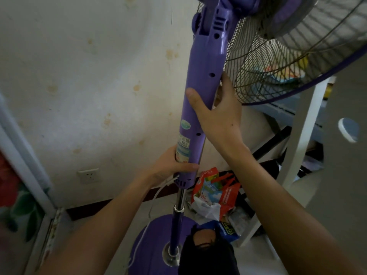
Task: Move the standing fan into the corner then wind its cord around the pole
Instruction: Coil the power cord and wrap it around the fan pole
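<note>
The purple standing fan's upper column (202, 76) rises through the middle of the view, tilted slightly. Its wire cage head (288, 46) fills the top right. My right hand (216, 114) wraps the column from the right, just below the cage. My left hand (172, 163) grips the column's lower end, over a label. Below it a chrome and purple pole (177, 221) drops to the round purple base (147, 251) on the floor. The white cord (156, 195) leaves the column's bottom and hangs loose down to the base.
A stained wall with a white socket (88, 175) stands behind the fan. A door frame (25, 155) runs down the left. Red and blue bags (216, 197) lie on the floor right of the pole, beside a white furniture leg (303, 132).
</note>
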`<action>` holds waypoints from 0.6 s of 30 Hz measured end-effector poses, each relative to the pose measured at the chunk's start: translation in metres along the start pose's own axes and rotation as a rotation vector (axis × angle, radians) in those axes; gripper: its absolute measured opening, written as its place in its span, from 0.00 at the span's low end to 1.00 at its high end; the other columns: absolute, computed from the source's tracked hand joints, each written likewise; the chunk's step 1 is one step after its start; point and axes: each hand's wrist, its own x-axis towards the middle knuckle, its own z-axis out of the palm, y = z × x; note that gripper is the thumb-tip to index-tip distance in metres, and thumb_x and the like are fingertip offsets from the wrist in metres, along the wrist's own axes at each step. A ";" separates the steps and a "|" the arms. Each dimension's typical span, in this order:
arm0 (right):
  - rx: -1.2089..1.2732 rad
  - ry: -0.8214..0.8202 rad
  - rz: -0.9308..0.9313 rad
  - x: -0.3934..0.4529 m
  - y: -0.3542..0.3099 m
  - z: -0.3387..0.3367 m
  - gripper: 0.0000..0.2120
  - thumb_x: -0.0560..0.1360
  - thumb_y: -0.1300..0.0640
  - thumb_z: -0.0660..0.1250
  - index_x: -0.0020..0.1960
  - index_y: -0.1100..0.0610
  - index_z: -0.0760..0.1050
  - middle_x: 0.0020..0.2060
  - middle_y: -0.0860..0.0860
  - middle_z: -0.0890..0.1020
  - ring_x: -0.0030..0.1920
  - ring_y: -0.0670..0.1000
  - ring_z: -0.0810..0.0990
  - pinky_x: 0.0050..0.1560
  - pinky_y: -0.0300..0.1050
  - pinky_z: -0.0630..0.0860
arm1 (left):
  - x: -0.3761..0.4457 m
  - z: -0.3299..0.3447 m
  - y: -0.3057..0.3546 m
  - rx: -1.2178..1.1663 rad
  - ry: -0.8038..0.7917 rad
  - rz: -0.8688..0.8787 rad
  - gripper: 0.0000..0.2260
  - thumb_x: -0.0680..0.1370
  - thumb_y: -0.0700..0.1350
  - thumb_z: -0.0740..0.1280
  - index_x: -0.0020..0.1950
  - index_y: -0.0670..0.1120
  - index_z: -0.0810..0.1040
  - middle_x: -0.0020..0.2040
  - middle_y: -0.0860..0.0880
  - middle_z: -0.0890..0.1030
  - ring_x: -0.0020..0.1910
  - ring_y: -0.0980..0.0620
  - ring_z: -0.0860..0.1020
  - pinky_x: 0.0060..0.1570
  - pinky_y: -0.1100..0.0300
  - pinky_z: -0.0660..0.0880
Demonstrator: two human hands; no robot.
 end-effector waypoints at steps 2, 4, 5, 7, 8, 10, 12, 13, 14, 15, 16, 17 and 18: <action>0.003 0.006 0.011 -0.002 0.001 0.002 0.30 0.75 0.48 0.74 0.73 0.51 0.68 0.52 0.29 0.78 0.50 0.29 0.81 0.48 0.27 0.78 | -0.001 0.000 0.001 -0.013 -0.003 0.001 0.19 0.68 0.42 0.76 0.58 0.47 0.79 0.47 0.53 0.87 0.48 0.52 0.85 0.46 0.63 0.79; 0.012 0.016 0.014 -0.005 0.003 0.004 0.29 0.75 0.47 0.73 0.73 0.48 0.68 0.52 0.29 0.79 0.49 0.29 0.81 0.46 0.25 0.77 | -0.002 0.000 0.001 -0.022 0.002 0.008 0.20 0.68 0.43 0.76 0.59 0.47 0.79 0.49 0.53 0.87 0.49 0.52 0.85 0.47 0.62 0.79; 0.010 0.016 0.016 -0.008 0.005 0.004 0.29 0.76 0.46 0.73 0.74 0.48 0.67 0.52 0.29 0.79 0.49 0.29 0.81 0.44 0.24 0.77 | -0.002 0.001 0.002 -0.025 0.007 0.014 0.21 0.68 0.43 0.77 0.60 0.47 0.78 0.50 0.52 0.87 0.50 0.51 0.84 0.48 0.61 0.79; 0.003 0.000 0.030 -0.015 0.009 0.004 0.30 0.76 0.46 0.72 0.75 0.49 0.66 0.52 0.31 0.80 0.49 0.30 0.82 0.43 0.25 0.78 | -0.003 0.001 0.003 -0.043 0.013 0.026 0.24 0.68 0.45 0.78 0.62 0.45 0.78 0.51 0.51 0.86 0.52 0.49 0.84 0.49 0.59 0.79; 0.003 -0.009 0.040 -0.018 0.011 0.004 0.30 0.76 0.45 0.72 0.75 0.48 0.66 0.53 0.33 0.81 0.50 0.31 0.82 0.44 0.27 0.79 | -0.003 0.001 0.003 -0.055 0.010 0.028 0.25 0.67 0.45 0.78 0.62 0.46 0.78 0.52 0.51 0.87 0.52 0.49 0.84 0.49 0.60 0.79; 0.009 -0.013 0.057 -0.022 0.014 0.003 0.31 0.76 0.44 0.72 0.75 0.48 0.65 0.56 0.37 0.82 0.51 0.34 0.83 0.45 0.30 0.81 | -0.004 0.001 0.003 -0.069 -0.001 0.028 0.23 0.68 0.44 0.77 0.61 0.47 0.78 0.52 0.52 0.87 0.52 0.51 0.84 0.49 0.62 0.79; 0.013 -0.011 0.067 -0.024 0.015 0.003 0.31 0.76 0.44 0.72 0.76 0.47 0.65 0.59 0.40 0.82 0.53 0.37 0.84 0.49 0.35 0.83 | -0.004 0.001 0.004 -0.073 -0.007 0.028 0.21 0.69 0.41 0.76 0.61 0.49 0.78 0.52 0.53 0.87 0.52 0.53 0.84 0.48 0.63 0.79; 0.018 -0.011 0.068 -0.025 0.016 0.003 0.31 0.76 0.43 0.71 0.76 0.46 0.64 0.60 0.41 0.82 0.54 0.38 0.84 0.50 0.37 0.84 | -0.005 0.002 0.004 -0.074 -0.011 0.030 0.21 0.70 0.41 0.76 0.61 0.49 0.78 0.52 0.54 0.87 0.52 0.53 0.84 0.48 0.63 0.79; 0.024 -0.012 0.067 -0.025 0.016 0.003 0.31 0.76 0.43 0.71 0.76 0.46 0.64 0.60 0.41 0.82 0.54 0.38 0.84 0.51 0.38 0.84 | -0.005 0.002 0.004 -0.073 -0.015 0.033 0.21 0.70 0.41 0.76 0.61 0.49 0.78 0.52 0.54 0.87 0.52 0.53 0.84 0.49 0.63 0.79; 0.029 -0.012 0.068 -0.025 0.016 0.003 0.32 0.76 0.43 0.71 0.76 0.46 0.64 0.60 0.42 0.82 0.54 0.39 0.85 0.51 0.39 0.84 | -0.005 0.001 0.004 -0.073 -0.018 0.033 0.21 0.70 0.41 0.76 0.61 0.49 0.78 0.52 0.54 0.87 0.52 0.53 0.84 0.49 0.63 0.79; 0.032 -0.011 0.068 -0.025 0.017 0.003 0.32 0.76 0.43 0.71 0.76 0.46 0.64 0.61 0.42 0.82 0.54 0.40 0.85 0.51 0.39 0.84 | -0.004 0.002 0.004 -0.071 -0.018 0.032 0.21 0.70 0.41 0.76 0.61 0.49 0.78 0.52 0.54 0.87 0.52 0.53 0.84 0.48 0.63 0.79; 0.037 -0.011 0.066 -0.025 0.017 0.003 0.32 0.76 0.43 0.72 0.76 0.46 0.64 0.61 0.42 0.82 0.54 0.40 0.85 0.51 0.39 0.84 | -0.004 0.002 0.004 -0.067 -0.015 0.030 0.20 0.70 0.40 0.75 0.61 0.49 0.78 0.51 0.54 0.87 0.51 0.54 0.84 0.48 0.63 0.79; 0.042 -0.010 0.065 -0.024 0.018 0.004 0.32 0.76 0.43 0.72 0.76 0.46 0.65 0.60 0.42 0.83 0.54 0.40 0.85 0.50 0.38 0.84 | -0.005 0.001 0.004 -0.064 -0.014 0.030 0.20 0.70 0.40 0.75 0.60 0.48 0.78 0.51 0.54 0.87 0.50 0.54 0.84 0.47 0.64 0.79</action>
